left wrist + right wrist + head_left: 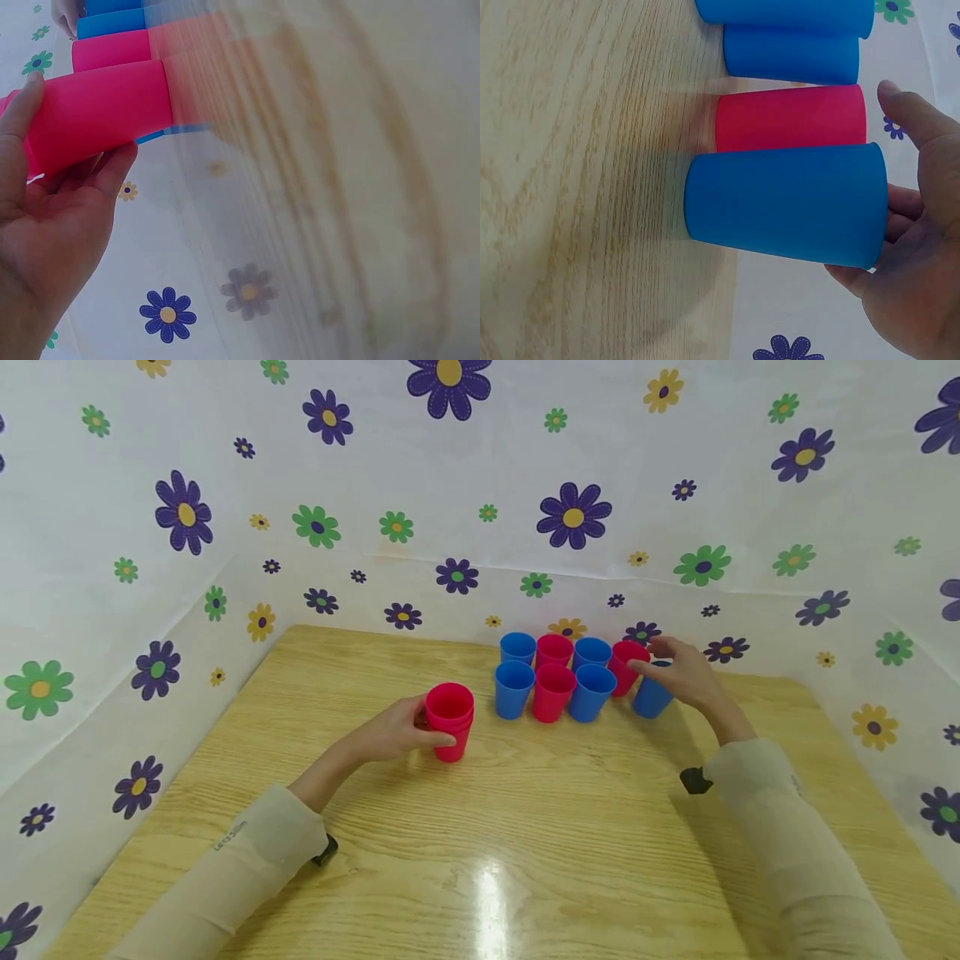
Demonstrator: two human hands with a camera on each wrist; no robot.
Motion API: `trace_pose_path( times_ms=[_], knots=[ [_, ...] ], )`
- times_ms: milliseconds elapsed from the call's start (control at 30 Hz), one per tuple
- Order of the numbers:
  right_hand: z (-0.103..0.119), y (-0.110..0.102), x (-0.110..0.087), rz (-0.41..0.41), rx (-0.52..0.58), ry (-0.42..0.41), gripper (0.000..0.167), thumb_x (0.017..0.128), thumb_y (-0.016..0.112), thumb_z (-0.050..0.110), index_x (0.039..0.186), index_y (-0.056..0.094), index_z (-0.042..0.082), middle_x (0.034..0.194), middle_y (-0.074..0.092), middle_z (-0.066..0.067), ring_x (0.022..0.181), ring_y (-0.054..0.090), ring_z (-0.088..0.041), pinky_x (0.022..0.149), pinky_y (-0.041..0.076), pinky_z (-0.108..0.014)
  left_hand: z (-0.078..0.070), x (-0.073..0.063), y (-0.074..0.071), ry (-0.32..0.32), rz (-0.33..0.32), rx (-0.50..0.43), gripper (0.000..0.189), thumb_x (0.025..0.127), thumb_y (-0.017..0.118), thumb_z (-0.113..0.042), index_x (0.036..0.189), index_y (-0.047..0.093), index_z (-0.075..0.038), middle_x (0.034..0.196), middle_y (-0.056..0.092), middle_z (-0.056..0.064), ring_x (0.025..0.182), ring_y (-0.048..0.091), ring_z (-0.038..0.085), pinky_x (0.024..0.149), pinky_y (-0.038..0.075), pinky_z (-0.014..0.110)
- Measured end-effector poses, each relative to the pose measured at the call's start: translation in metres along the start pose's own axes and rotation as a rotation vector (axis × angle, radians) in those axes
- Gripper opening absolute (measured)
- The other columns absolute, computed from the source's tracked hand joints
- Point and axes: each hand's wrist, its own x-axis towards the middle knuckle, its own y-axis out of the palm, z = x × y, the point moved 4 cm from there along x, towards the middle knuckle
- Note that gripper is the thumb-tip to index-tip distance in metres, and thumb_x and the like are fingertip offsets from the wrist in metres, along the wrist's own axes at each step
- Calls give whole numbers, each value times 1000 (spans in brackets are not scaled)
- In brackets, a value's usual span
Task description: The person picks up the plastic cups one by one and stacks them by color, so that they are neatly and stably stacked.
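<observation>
Stacked red cups (pixel 456 725) are to the left of the middle red cup (pixel 553 697) and nearer us; our left hand (pixel 393 732) grips them upright between thumb and fingers. Right of that middle red cup, our right hand (pixel 686 675) is loose, thumb straight and clear of the outer blue cup (pixel 787 202); whether its fingers touch that rim, we cannot tell. We should hold the stacked red cups level, squeeze gently, and not let a thumb tip the rightmost red cup (pixel 624 682).
</observation>
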Motion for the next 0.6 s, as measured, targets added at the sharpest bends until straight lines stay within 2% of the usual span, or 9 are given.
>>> trace_pose_path(
  times_ms=[233,433,600],
  knots=[
    [2,4,8,38,-81,36,88,97,68,50,152,35,-11,150,42,-36,135,42,-54,106,43,-66,-1,-1,0,-9,-3,5,56,95,77,-16,144,52,-4,131,64,9,118,60,27,103,51,42],
    [5,8,14,68,-121,54,90,96,69,51,153,35,-10,149,42,-36,135,42,-55,105,42,-67,-1,-2,0,7,-4,11,57,95,77,-19,143,52,-1,130,65,10,116,60,27,102,52,42],
    [5,9,16,80,-173,57,94,95,67,57,152,36,-10,148,42,-37,133,43,-56,104,43,-67,-2,0,0,6,1,10,56,95,77,-20,143,52,-3,128,65,9,115,61,26,101,52,40]
  ],
)
